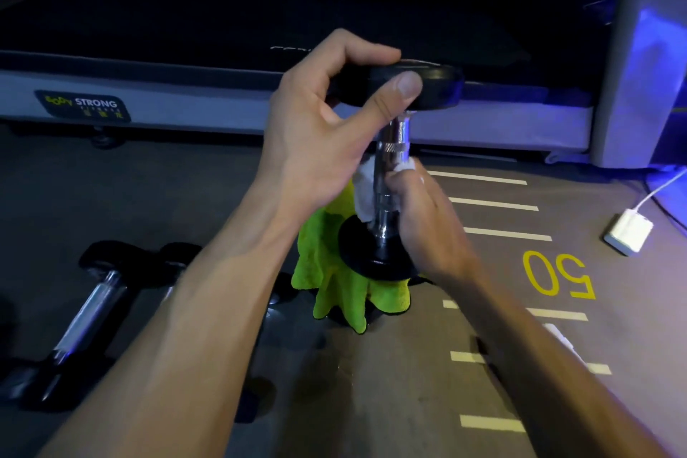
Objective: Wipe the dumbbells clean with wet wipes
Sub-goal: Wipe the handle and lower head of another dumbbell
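Left hand (319, 130) grips top plate of upright dumbbell (394, 145), centre scene. Right hand (420, 219) pinches wet wipe (366, 193) around chrome handle. Risk: damp handle slips, dumbbell tips onto green cloth (334, 286).

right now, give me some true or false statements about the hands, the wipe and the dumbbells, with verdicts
1. The left hand grips the top head of the upright dumbbell. True.
2. The right hand presses a white wet wipe to the chrome handle. True.
3. The upright dumbbell stands on bare floor. False: a lime green cloth lies under it.
4. No other dumbbell shows. False: another dumbbell lies on the floor, lower left.
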Available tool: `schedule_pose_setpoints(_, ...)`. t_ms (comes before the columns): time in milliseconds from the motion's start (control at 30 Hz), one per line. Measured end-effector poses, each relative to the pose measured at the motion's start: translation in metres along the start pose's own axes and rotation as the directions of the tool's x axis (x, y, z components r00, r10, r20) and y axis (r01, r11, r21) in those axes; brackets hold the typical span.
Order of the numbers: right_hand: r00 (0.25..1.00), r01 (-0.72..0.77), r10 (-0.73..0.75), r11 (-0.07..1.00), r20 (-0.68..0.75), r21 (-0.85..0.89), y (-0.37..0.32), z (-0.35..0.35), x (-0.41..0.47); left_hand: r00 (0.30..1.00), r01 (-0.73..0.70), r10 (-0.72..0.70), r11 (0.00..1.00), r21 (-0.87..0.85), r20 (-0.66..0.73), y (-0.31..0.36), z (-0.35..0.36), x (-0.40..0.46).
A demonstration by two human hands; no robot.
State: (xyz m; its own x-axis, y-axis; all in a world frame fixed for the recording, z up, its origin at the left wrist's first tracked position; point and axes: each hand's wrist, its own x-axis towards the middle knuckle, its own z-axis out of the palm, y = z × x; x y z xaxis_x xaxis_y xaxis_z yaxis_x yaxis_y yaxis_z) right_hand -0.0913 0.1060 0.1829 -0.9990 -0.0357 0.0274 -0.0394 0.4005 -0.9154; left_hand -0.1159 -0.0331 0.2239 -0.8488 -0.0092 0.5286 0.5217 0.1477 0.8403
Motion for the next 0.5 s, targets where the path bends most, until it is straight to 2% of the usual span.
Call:
schedule_pose_setpoints(67,0.992,-0.052,0.068,0.989,0.111,-0.137,-0.002,-0.007,0.011,0.999,0.004,-0.003,1.0,0.019,-0.037,-0.001,-0.001,0.002)
schedule_pose_setpoints(167,0.974,0.05,-0.009,0.984,0.228,-0.173,0.012,-0.006,0.001,0.998,0.01,-0.008,0.999,0.041,-0.07,-0.007,-0.003,0.002)
schedule_pose_setpoints(300,0.977,0.185,-0.161,0.967,0.14,-0.178,0.025,-0.001,-0.035,0.996,0.071,-0.068,0.996,0.056,-0.061,-0.013,0.004,-0.011)
schedule_pose_setpoints(367,0.975,0.218,-0.208,0.962,0.076,-0.166,0.029,0.006,-0.038,0.974,0.223,-0.22,0.972,0.071,-0.047,-0.021,0.012,-0.023)
schedule_pose_setpoints(433,0.978,0.208,-0.204,0.964,0.043,-0.167,0.033,0.01,-0.035,0.929,0.362,-0.369,0.923,0.128,0.036,-0.03,0.024,-0.043)
schedule_pose_setpoints(500,0.969,0.248,-0.243,0.962,0.05,-0.115,0.032,0.012,-0.034,0.903,0.406,-0.426,0.889,0.21,0.055,-0.037,0.032,-0.06)
